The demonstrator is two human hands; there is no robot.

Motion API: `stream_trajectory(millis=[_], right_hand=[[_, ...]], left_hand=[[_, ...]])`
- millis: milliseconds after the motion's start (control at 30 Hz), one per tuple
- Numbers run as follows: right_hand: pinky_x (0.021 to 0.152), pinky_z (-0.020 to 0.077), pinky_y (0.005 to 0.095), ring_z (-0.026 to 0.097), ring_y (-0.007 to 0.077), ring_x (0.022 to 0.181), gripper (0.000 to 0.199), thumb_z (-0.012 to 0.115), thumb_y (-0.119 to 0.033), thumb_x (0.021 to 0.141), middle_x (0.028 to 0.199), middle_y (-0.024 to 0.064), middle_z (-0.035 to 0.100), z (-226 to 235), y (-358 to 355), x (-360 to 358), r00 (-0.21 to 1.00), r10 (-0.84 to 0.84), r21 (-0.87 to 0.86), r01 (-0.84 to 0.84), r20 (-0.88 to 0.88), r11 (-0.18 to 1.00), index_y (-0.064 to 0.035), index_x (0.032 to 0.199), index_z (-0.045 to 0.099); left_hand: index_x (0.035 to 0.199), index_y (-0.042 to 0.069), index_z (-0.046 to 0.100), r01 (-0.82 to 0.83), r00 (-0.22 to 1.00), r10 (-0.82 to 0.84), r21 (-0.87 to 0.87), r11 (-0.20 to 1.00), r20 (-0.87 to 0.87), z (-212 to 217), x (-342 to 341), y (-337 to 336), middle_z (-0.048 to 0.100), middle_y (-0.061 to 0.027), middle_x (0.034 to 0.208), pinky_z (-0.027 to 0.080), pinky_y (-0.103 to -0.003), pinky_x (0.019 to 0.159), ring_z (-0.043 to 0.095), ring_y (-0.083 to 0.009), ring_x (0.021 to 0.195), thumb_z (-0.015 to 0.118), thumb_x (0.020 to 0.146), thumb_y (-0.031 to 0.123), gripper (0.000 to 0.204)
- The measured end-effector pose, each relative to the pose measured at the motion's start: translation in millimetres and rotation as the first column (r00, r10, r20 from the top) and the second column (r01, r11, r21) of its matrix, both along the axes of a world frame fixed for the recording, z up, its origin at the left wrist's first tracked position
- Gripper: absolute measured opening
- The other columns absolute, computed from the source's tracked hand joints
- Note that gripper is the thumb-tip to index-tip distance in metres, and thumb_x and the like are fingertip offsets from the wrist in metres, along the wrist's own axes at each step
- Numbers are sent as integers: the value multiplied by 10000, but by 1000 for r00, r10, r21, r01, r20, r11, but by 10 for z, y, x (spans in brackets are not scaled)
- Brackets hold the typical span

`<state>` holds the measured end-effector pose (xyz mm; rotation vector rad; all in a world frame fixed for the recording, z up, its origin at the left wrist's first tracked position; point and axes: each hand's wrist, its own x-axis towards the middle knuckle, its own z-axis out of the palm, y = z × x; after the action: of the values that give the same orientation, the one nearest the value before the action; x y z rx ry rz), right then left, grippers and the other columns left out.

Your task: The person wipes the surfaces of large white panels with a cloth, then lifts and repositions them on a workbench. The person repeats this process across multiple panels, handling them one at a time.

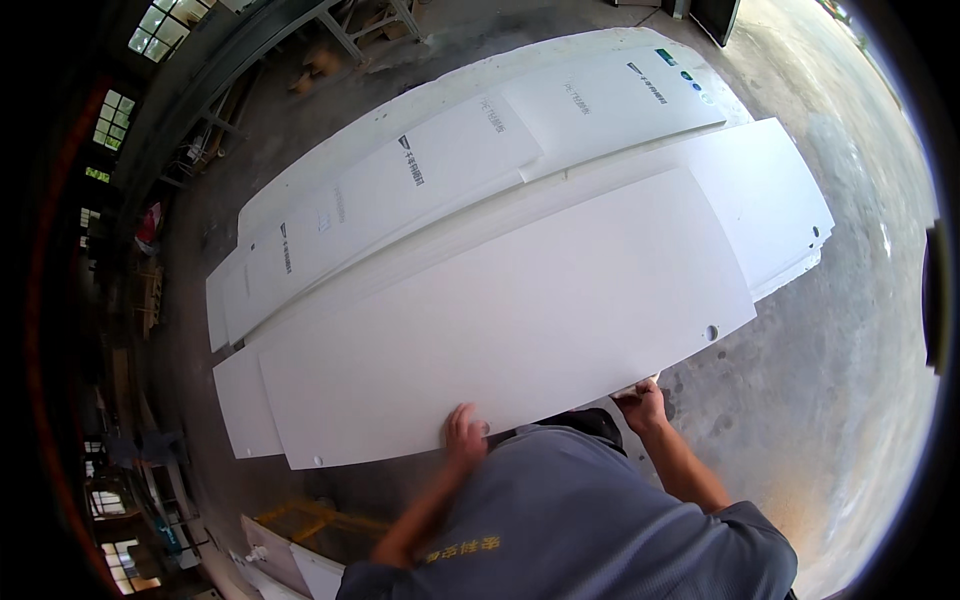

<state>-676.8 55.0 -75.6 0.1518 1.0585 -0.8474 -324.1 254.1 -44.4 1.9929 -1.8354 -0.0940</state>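
Note:
A long white panel (pixel 500 310) lies on a stack in front of me, its near edge by my waist. My left hand (pixel 464 434) rests on top of that near edge, slightly blurred, fingers stretched over the surface beside a small round hole (pixel 485 428). It grips nothing. Further right, my right hand (pixel 642 402) is at the underside of the same edge, fingers curled. Something pale shows at its fingertips; whether it is a cloth or part of the panel I cannot tell. Another round hole (pixel 711 332) sits near the panel's right corner.
Beneath and right of the panel lies another white board (pixel 770 200). Beyond it, several printed white boards (pixel 380 190) overlap on a larger pale slab (pixel 590 45). Metal racking (pixel 340 30) stands at the far left. More white boards (pixel 315 570) and a yellow frame (pixel 310 522) are behind my left arm.

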Motion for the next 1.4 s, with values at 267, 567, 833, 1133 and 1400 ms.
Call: stream_trajectory(millis=[267, 567, 833, 1133, 1400], right_hand=[[1058, 502, 509, 626, 335, 1226, 683, 521, -72, 753, 1314, 143, 640, 1371, 31, -268, 988, 142, -331, -112, 67, 937, -1, 1431, 482], [1125, 435, 525, 573, 314, 1308, 684, 669, -235, 873, 1430, 120, 575, 1812, 38, 306, 987, -43, -465, 111, 154, 879, -75, 1502, 454], [1101, 462, 483, 617, 262, 1249, 484, 564, -275, 995, 1360, 96, 633, 1673, 674, 870, 959, -282, -263, 270, -7, 926, -80, 1436, 527], [1174, 392, 443, 478, 345, 1432, 515, 519, 35, 884, 1540, 192, 503, 1395, 657, 1140, 190, -357, -403, -501, -915, 766, -17, 1391, 591], [1255, 247, 492, 305, 320, 1546, 769, 693, -283, 881, 1658, 148, 343, 685, 514, 2230, -91, -266, 94, -996, -960, 3, -37, 1548, 400]], left_hand=[[1405, 87, 617, 170, 985, -153, 467, 868, -74, 2178, 470, -530, 525, -213, 1514, 397, -523, 1157, 490, -412, 1409, 660, 766, 46, 641], [1073, -7, 674, 61, 983, -58, -11, 998, 172, 3471, 2391, -2819, 707, -251, 912, 536, -472, 767, 688, -447, 848, 774, 891, 211, 300], [849, -37, 642, 146, 966, -150, 34, 989, 212, 2038, 3752, -4773, 638, -307, 828, 489, -530, 711, 609, -509, 814, 525, 1013, 612, 680], [836, -39, 626, 168, 986, -162, 388, 906, -50, 911, 3029, -3881, 582, -258, 727, 461, -493, 680, 557, -436, 696, 553, 1017, 578, 647], [1555, -17, 345, 313, 947, -295, 153, 937, -130, 382, 1838, -3736, 401, -211, 1586, 296, -485, 1222, 376, -386, 1459, 652, 982, 210, 688]])
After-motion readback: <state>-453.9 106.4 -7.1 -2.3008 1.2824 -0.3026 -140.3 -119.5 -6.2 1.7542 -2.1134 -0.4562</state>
